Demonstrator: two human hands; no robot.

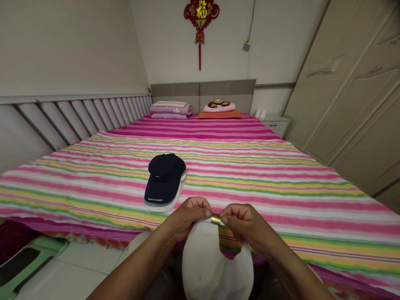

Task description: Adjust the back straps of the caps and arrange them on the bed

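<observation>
Striped bedspread (250, 183), navy cap (164, 179) lying nearby. White cap (217, 262) held up, brass strap buckle (215, 218) pinched closed in grip of left hand (187, 216) and right hand (246, 225).

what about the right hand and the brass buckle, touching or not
Touching. The head view plainly shows the right hand pinching the brass buckle on the strap of the white cap, fingertips against the buckle's right end.

A striped bed (250, 166) fills the room, its headboard (203, 91) against a white wall (275, 50) under a red hanging knot (200, 16), beside a nightstand (275, 125) and tall wardrobe (343, 91), above white floor tiles (78, 271).
</observation>
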